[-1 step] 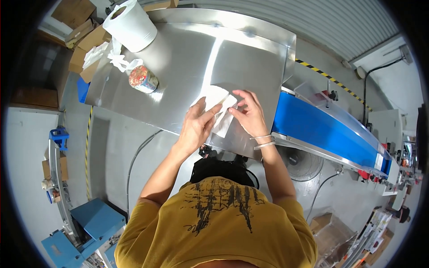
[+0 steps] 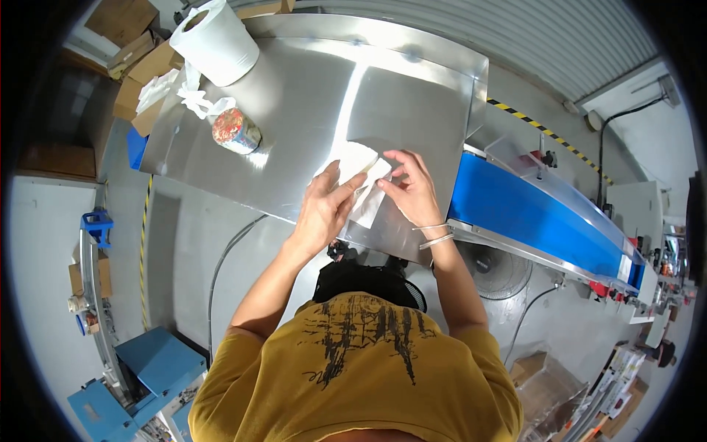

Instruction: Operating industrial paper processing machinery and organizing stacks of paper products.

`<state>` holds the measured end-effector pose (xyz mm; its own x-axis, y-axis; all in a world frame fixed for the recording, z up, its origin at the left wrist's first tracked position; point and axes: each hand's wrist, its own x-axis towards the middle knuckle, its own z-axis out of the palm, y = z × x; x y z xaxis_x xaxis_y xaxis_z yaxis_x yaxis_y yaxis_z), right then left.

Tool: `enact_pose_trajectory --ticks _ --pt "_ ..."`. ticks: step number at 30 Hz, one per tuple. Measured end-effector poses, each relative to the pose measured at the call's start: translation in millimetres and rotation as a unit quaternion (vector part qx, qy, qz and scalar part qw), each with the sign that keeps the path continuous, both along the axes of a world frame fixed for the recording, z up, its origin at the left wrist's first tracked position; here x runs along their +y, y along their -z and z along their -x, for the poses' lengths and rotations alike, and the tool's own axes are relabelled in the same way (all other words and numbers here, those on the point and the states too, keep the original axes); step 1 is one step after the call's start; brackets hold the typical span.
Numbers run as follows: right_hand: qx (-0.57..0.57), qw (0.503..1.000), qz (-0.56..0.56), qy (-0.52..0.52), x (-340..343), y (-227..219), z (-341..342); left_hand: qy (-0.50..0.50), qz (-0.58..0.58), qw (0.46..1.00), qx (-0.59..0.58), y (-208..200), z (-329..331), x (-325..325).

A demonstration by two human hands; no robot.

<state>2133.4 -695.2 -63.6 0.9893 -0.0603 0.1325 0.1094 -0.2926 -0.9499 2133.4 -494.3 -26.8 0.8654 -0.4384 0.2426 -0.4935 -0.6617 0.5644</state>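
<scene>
A folded piece of soft white paper lies over the near edge of the steel table, with a pale opening or slit along its middle. My left hand grips it from the left, thumb stretched across its face and fingers around its far left side. To the right of the paper is my right hand, curved, with thumb and forefinger apart. Its thumb tip reaches the paper's right edge. A tin with a red, mottled top stands farther left. Behind it stands a large white paper roll, its loose strip trailing toward the tin.
The steel table has a raised rim at the back. A blue conveyor belt adjoins it on the right, with a clear guard along its far side. Below the belt is a floor fan. Cardboard boxes stand beyond the table's left end.
</scene>
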Motion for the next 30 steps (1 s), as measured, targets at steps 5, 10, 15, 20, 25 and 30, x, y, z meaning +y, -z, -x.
enact_pose_trajectory --ticks 5,10,15,20,25,30 --pt "-0.009 0.998 -0.001 -0.058 -8 0 -6 0.016 0.017 1.000 0.001 -1 -4 1" --pt "0.005 0.992 0.037 -0.118 -18 -9 -21 0.024 0.032 0.998 0.046 -5 -9 4" --pt "0.023 0.989 0.030 -0.142 -16 -3 -32 0.025 0.020 0.995 0.096 -12 -17 9" --pt "-0.018 0.988 0.046 -0.146 -18 8 -35 0.013 0.030 0.990 0.140 -22 -23 8" --pt "0.042 0.988 -0.089 -0.119 -39 19 -10 -0.010 0.009 0.996 0.087 -14 -34 15" --pt "0.140 0.968 -0.082 0.189 -125 74 28 -0.059 0.028 0.993 0.101 -9 -34 14"
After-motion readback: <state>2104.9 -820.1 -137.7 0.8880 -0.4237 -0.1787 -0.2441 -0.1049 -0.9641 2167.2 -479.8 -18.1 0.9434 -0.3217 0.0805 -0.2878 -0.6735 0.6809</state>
